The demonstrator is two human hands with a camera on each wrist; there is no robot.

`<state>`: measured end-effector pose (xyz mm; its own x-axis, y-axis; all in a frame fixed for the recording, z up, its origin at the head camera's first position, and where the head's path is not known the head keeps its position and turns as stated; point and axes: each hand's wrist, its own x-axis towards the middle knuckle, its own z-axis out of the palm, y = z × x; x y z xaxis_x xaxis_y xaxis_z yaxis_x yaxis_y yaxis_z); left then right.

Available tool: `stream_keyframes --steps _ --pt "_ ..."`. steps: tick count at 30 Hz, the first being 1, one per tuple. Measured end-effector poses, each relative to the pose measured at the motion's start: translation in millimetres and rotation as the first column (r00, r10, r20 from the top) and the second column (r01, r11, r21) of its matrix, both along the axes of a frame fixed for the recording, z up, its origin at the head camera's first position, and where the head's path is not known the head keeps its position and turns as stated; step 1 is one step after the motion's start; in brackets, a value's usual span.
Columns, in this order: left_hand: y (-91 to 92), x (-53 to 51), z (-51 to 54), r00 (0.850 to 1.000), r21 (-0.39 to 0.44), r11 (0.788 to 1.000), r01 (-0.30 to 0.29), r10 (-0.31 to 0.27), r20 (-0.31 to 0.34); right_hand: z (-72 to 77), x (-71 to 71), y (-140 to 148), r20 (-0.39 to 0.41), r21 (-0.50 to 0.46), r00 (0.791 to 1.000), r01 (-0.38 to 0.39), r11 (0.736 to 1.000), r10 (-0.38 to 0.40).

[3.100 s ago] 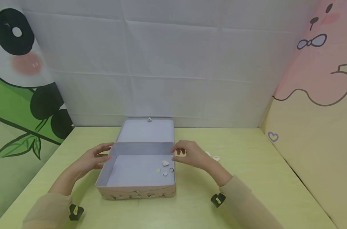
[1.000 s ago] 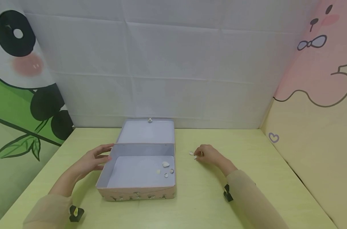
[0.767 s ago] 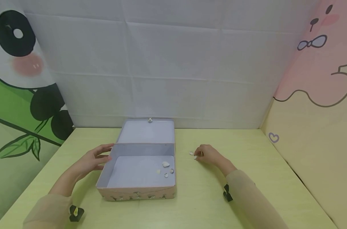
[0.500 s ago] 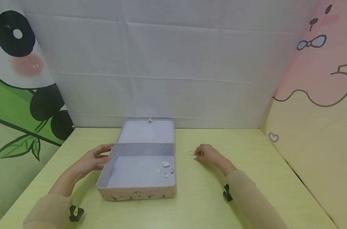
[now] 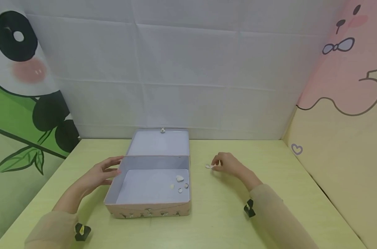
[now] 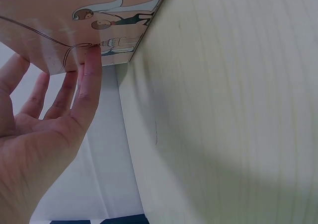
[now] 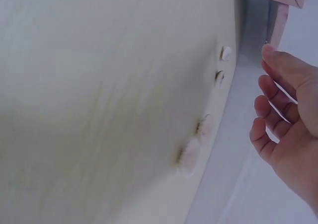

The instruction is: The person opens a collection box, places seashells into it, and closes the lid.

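Note:
An open pink box holds several small shells, among them a white one, near its right wall. My left hand rests its extended fingers on the box's left side; in the left wrist view, fingertips touch the printed side. Right of the box, my right hand pinches a small pale piece between thumb and fingertips, just beside a flat shell. In the right wrist view, this hand has its other fingers bent, and the piece is mostly hidden.
The box's lid leans back near the white cloth wall. Several shells, including a pinkish one, lie on the pale wooden table; the right hand hides some of them in the head view.
My right hand has moved from the box's right edge to the shells on the table, then lifted slightly with the small piece at its fingertips. My left hand has stayed put.

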<state>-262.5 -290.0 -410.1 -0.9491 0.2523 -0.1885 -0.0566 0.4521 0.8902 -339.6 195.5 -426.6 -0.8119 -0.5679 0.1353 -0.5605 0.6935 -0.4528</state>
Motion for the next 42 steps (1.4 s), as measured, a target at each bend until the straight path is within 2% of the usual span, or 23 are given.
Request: stream_keyframes --steps 9,23,33,42 --pt "-0.6 1.0 2.1 1.000 -0.013 1.000 0.000 0.000 -0.008 22.6 9.5 -7 0.013 -0.043 1.000 0.001 0.999 0.000" --pt "-0.2 3.1 2.5 1.000 -0.010 1.000 0.003 -0.003 -0.010 49.3 25.9 -22 -0.076 -0.071 0.995 -0.064 0.995 0.059" --pt "0.1 3.6 2.4 1.000 -0.005 1.000 0.008 -0.008 -0.006 59.0 36.2 -37 -0.149 -0.092 0.985 -0.104 0.990 0.090" --pt "1.1 2.9 1.1 1.000 0.017 1.000 -0.001 0.002 -0.007 63.6 48.4 -52 -0.180 -0.146 0.978 -0.137 0.980 0.110"
